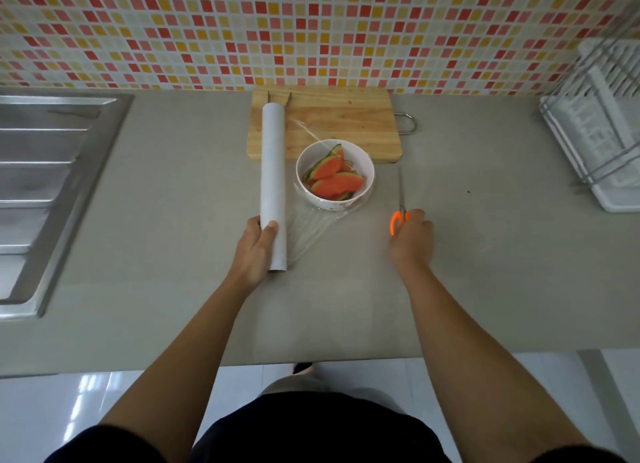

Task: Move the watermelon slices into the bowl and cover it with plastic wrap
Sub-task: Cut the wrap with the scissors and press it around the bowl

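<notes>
Two bare forearms reach out from a person in dark clothes standing at the edge of a grey countertop (156,255). The left hand (254,246) grips the near end of a long white plastic wrap roll (273,182), thumb over the top and fingers curled beneath it. The right hand (412,236) is closed round the orange handles of a pair of scissors (401,208), whose blades point away toward the wall and show as one thin line low over the counter; I cannot tell whether they touch it. A sheet of clear film (308,229) runs from the roll to the right, wrinkled and glinting on the counter between the two hands, and carries on up over the white bowl (370,182) just beside the roll. Inside the bowl the watermelon slices (334,180) lie heaped, red flesh up with green rind at their edges, and the film shines across the rim on the far side. The roll lies lengthwise, its far end resting over the left part of a wooden cutting board (346,120), which sits just behind the bowl and carries a metal loop (408,123) on its right side. Well to the left is a steel sink (52,172) with a ribbed drainer, and at the far right a white dish rack (595,123). Behind it all stands a wall of small red, orange and yellow tiles (311,30).
</notes>
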The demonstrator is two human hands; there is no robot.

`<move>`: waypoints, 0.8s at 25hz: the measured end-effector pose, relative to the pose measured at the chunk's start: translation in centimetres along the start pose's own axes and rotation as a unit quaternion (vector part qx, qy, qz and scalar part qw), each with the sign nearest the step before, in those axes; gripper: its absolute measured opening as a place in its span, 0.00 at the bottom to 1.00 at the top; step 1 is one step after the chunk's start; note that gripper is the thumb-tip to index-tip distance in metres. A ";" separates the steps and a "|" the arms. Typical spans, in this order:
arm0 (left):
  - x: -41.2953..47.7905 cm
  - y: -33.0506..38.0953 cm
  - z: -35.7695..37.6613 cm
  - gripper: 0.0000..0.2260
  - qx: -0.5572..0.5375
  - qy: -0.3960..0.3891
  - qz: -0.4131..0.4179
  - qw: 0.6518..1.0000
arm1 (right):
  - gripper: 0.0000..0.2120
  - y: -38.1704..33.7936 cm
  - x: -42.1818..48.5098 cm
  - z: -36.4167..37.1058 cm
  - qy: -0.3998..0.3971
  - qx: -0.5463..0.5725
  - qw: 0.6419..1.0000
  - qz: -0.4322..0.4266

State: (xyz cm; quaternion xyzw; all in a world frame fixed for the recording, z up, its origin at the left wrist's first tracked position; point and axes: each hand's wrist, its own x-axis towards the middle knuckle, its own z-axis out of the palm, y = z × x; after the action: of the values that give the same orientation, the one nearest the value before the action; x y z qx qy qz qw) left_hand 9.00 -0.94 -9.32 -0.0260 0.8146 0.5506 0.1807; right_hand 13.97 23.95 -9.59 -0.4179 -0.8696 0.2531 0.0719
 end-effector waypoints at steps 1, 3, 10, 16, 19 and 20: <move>0.0 0.0 0.0 0.15 0.001 0.002 0.007 1.000 | 0.15 0.0 -0.9 -0.1 0.011 0.059 0.998 0.001; 0.1 0.0 0.0 0.12 0.005 0.011 0.014 1.000 | 0.16 -0.4 -3.2 0.0 0.010 0.167 0.985 -0.039; -0.1 0.6 -0.1 0.13 0.007 0.028 0.007 1.000 | 0.14 -1.9 -12.6 1.6 -0.200 0.375 0.903 -0.065; -0.2 0.4 -0.5 0.16 -0.033 0.019 0.004 0.999 | 0.09 0.1 -17.4 1.8 -0.310 0.443 0.841 0.001; -0.1 0.3 -0.5 0.14 -0.059 0.013 0.005 0.998 | 0.08 0.7 -19.4 2.3 -0.356 0.432 0.829 0.006; -0.1 0.3 -0.5 0.13 -0.064 0.012 0.005 0.998 | 0.08 0.6 -19.9 2.5 -0.369 0.425 0.826 0.008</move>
State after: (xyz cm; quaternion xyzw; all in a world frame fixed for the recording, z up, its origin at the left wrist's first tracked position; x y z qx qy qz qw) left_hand 8.84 -1.28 -8.86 -0.0400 0.7802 0.6018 0.1660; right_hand 26.28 8.15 -10.30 -0.2284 -0.6342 0.7337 -0.0855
